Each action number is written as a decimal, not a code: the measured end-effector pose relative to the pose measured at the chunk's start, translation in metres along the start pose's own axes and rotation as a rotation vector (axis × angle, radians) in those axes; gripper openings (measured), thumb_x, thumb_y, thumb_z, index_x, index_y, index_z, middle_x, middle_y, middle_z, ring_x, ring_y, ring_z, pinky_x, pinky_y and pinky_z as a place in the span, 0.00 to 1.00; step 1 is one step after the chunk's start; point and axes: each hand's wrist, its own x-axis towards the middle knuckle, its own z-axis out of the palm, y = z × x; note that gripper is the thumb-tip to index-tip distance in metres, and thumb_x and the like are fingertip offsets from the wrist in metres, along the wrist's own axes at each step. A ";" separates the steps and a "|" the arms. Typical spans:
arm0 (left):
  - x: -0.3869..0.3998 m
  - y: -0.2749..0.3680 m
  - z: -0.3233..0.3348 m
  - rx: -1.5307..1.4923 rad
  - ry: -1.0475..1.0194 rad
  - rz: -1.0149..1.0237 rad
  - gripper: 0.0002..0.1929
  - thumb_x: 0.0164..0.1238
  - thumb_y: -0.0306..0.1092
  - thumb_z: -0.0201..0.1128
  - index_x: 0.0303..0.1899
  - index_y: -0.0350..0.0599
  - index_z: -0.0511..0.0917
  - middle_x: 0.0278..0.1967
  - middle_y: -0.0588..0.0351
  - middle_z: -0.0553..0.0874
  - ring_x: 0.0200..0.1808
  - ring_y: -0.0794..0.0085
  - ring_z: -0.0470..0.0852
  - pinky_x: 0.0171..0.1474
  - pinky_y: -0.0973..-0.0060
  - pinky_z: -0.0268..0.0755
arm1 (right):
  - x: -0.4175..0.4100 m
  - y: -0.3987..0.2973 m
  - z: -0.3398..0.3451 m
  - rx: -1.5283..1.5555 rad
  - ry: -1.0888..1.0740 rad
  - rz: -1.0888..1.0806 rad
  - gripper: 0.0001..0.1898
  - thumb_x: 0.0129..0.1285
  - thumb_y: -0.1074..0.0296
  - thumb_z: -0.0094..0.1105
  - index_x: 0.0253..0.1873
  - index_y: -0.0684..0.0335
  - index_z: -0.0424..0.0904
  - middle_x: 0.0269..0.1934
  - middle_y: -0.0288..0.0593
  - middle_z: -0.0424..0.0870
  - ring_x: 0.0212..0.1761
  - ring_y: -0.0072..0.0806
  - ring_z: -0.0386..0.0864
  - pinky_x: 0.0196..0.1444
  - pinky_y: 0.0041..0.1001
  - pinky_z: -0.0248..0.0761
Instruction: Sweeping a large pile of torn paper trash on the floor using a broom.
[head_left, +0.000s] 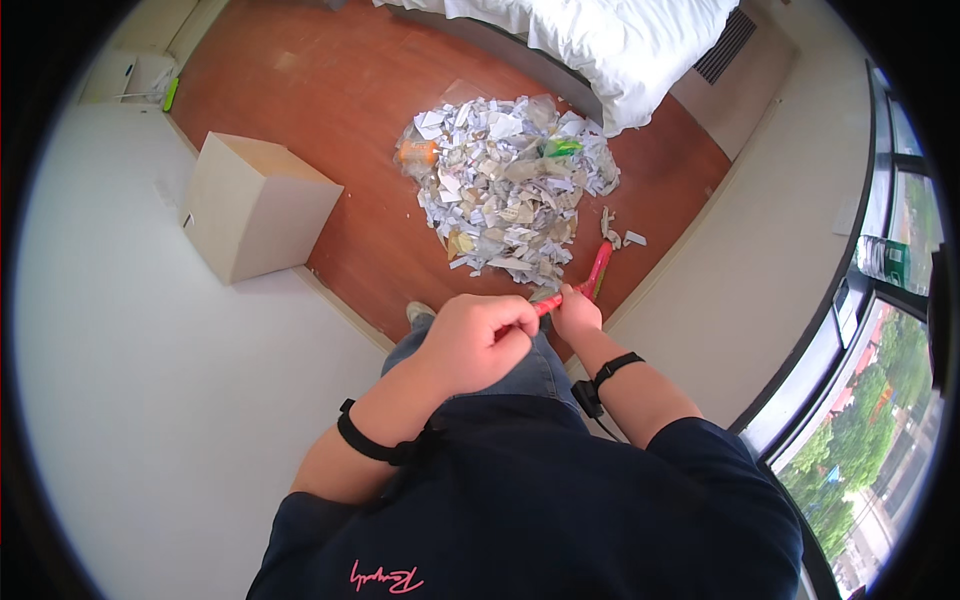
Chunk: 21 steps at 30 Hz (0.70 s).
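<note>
My left hand (480, 334) is closed around the upper part of the red handle (548, 304) of a broom. Lower down, my right hand (577, 311) grips the same handle. The broom's pink head (599, 264), with some green along its edge, points to the floor near the right wall. Ahead of my feet, a large pile of torn paper and clear plastic (502, 191) covers part of the reddish wood floor (337, 112). Within it are an orange item (418, 152) and a green wrapper (561, 147). A few loose scraps (634, 238) lie by the broom head.
A beige box-shaped cabinet (289, 225) stands against the left wall. Beyond the pile is a bed with a white duvet (585, 45). Along the right wall runs a window, where a plastic bottle with a green label (892, 264) rests on the ledge.
</note>
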 end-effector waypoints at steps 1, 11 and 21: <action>0.000 -0.001 -0.010 -0.002 0.015 -0.034 0.05 0.63 0.19 0.61 0.36 0.39 0.82 0.24 0.59 0.82 0.23 0.81 0.74 0.27 0.77 0.65 | 0.008 -0.010 0.000 0.017 -0.012 0.017 0.15 0.74 0.56 0.53 0.55 0.59 0.76 0.50 0.54 0.88 0.50 0.51 0.88 0.52 0.49 0.82; -0.010 0.024 -0.102 0.038 -0.173 0.489 0.07 0.58 0.23 0.69 0.36 0.46 0.81 0.28 0.57 0.84 0.25 0.63 0.83 0.29 0.69 0.74 | 0.031 -0.126 -0.032 0.171 0.237 -0.080 0.20 0.75 0.52 0.57 0.64 0.54 0.78 0.54 0.51 0.87 0.56 0.50 0.86 0.55 0.47 0.80; -0.024 0.013 -0.165 -0.121 -1.012 0.748 0.15 0.66 0.30 0.68 0.53 0.42 0.78 0.47 0.52 0.82 0.35 0.55 0.87 0.38 0.63 0.81 | -0.076 -0.178 0.011 0.380 0.512 0.359 0.22 0.73 0.48 0.61 0.64 0.52 0.79 0.53 0.50 0.87 0.56 0.48 0.85 0.56 0.42 0.78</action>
